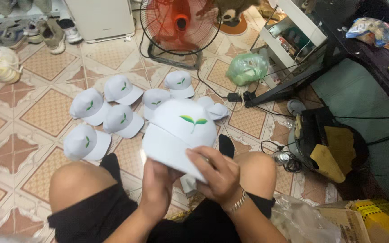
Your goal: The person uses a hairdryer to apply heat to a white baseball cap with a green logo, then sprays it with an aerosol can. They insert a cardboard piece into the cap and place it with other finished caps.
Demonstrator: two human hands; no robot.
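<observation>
I hold a white cap (178, 130) with a green leaf emblem on its front, raised above my knees. My left hand (157, 184) grips the underside of its brim from below. My right hand (217, 173), with a metal bracelet on the wrist, pinches the brim's right edge with fingers on top. Beyond it, several identical white caps (122, 120) lie on the tiled floor in a loose cluster, most with brims pointing toward me.
An orange floor fan (179, 27) stands behind the caps. A green plastic bag (247, 68), a white shelf unit (289, 40), cables and a power adapter (235, 96) lie to the right. Shoes (5, 45) line the far left. Clear plastic wrap (302, 220) sits by my right knee.
</observation>
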